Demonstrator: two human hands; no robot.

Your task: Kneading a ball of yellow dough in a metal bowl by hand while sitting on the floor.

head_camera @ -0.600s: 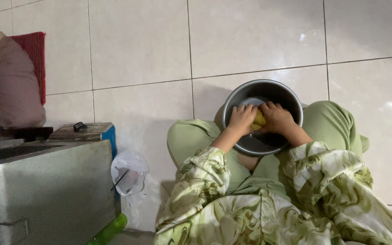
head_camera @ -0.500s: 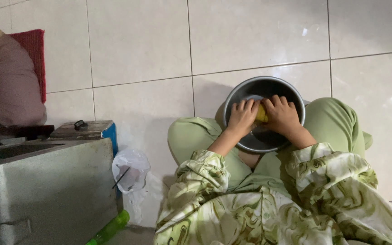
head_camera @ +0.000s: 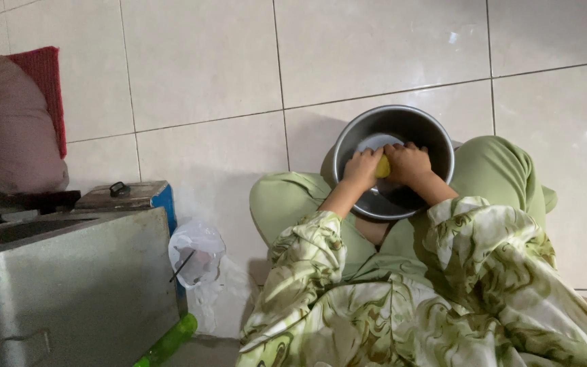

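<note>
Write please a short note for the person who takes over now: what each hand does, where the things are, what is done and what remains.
Left hand: inside the steel bowl, fingers curled against the yellow piece.
Right hand: also in the bowl, gripping the same yellow piece from the other side.
The bowl rests on the tiled floor between the knees of the seated person.
Beside: a clear plastic bag and a metal box at the left.
Done: the yellow piece is held over the bowl by both hands.
Left: the bowl's contents are hidden under the hands, so progress cannot be judged.
</note>
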